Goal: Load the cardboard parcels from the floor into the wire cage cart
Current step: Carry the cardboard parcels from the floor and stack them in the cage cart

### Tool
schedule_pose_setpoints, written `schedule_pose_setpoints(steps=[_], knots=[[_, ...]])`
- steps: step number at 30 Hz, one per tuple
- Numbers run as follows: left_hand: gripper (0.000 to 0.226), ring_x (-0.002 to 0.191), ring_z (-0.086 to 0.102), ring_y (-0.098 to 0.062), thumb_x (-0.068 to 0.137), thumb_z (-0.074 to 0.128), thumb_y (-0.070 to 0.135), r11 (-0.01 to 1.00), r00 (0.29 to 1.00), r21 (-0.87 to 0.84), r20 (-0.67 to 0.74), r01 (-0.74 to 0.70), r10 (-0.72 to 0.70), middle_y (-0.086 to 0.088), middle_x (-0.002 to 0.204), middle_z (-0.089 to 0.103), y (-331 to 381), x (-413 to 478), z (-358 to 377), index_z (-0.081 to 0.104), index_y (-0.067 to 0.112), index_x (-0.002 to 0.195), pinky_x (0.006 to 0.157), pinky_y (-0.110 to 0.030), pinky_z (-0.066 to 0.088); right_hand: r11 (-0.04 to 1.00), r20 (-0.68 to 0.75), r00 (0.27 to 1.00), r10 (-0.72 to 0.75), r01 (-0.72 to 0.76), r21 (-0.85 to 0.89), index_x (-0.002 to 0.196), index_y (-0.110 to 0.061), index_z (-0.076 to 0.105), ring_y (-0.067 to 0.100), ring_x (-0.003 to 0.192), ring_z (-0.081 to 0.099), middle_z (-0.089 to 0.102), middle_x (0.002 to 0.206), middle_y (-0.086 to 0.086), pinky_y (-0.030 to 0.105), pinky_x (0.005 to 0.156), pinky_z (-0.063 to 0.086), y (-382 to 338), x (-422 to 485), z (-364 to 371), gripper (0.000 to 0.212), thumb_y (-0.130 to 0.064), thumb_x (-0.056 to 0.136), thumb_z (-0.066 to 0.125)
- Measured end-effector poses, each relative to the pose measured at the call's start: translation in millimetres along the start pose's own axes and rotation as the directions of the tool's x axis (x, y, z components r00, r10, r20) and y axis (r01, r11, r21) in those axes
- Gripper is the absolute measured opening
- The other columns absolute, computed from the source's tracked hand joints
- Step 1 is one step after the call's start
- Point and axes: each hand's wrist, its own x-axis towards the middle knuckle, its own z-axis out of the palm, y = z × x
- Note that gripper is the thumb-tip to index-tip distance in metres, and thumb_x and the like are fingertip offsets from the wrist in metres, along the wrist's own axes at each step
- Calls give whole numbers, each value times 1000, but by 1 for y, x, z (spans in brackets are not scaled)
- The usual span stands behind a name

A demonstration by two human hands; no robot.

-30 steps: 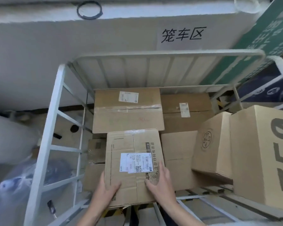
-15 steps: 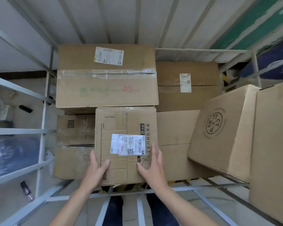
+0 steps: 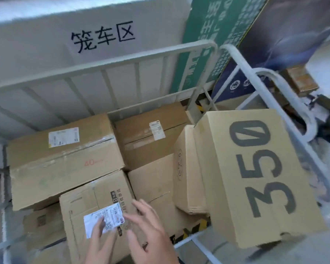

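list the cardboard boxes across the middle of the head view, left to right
large brown cardboard box marked 40 → brown cardboard box with a narrow white label → tilted cardboard box with a round stamp → big cardboard box printed 350

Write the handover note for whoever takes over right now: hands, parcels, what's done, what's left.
Left hand: open, fingers flat on the white label of the labelled parcel.
Right hand: open, spread over that parcel's right part; contact unclear.
Parcels: labelled parcel lies front-left in the cage cart, just in front of the box marked 40; the 350 box stands tilted at the right.
Done: several parcels loaded.
Left: let go of the labelled parcel; whether floor parcels remain cannot be told.
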Motion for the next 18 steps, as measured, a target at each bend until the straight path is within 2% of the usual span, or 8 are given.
schedule_pose_setpoints(steps=[3,5,7,9,11,13,15,18], knots=[[51,122,61,-16,54,81,45,997,967,0,242,-77,75,-12,129,59,57,-37,66,72,55,103,86,-7,46,952,-219,945,-243,190,-239,119,-46,62,-2,136,43,53,140,-24,8,103,36,-43,-8,-114,46,-25,78,60],[60,118,58,6,51,73,55,988,934,-76,323,-133,151,4,127,62,93,-71,116,68,47,111,85,-5,45,920,-351,905,-242,98,-380,121,-47,59,-3,137,39,49,143,-23,13,101,41,-42,-14,-194,42,-34,81,56],[83,127,46,11,48,73,72,976,880,-117,422,-184,216,20,137,51,129,-108,163,50,48,124,102,-13,38,916,-481,876,-44,-156,-370,130,-48,51,-2,139,33,41,148,-22,36,104,46,-27,-15,-260,43,-50,87,47],[103,134,32,5,48,66,88,986,838,-60,520,-155,163,25,144,34,147,-117,194,31,53,138,115,-29,30,816,-537,824,180,-430,-386,144,-42,38,7,145,22,30,156,-13,52,114,33,5,-13,-306,62,-69,89,39],[118,140,21,1,57,63,86,992,832,-12,544,-123,110,22,154,21,151,-113,219,9,45,153,120,-38,25,651,-517,786,338,-592,-475,155,-36,17,16,151,9,15,165,-5,50,122,16,44,-8,-336,85,-77,83,33],[120,149,13,-5,66,66,81,993,837,46,544,-106,64,20,161,9,146,-104,235,-6,43,155,122,-44,21,574,-472,741,478,-670,-471,157,-34,-2,24,153,4,6,167,1,50,121,12,79,1,-348,96,-78,82,37],[118,150,13,-9,69,69,76,995,828,44,559,-94,53,20,163,8,139,-96,241,-9,48,153,121,-47,23,570,-408,674,617,-739,-358,157,-35,-4,28,151,17,15,166,3,52,116,24,98,10,-346,99,-76,84,47],[110,144,34,-13,66,76,73,995,819,9,568,-103,80,13,160,29,122,-82,238,0,64,146,114,-50,36,605,-424,623,658,-772,-195,152,-34,23,30,128,50,52,145,0,48,97,45,98,12,-330,85,-71,82,56]])
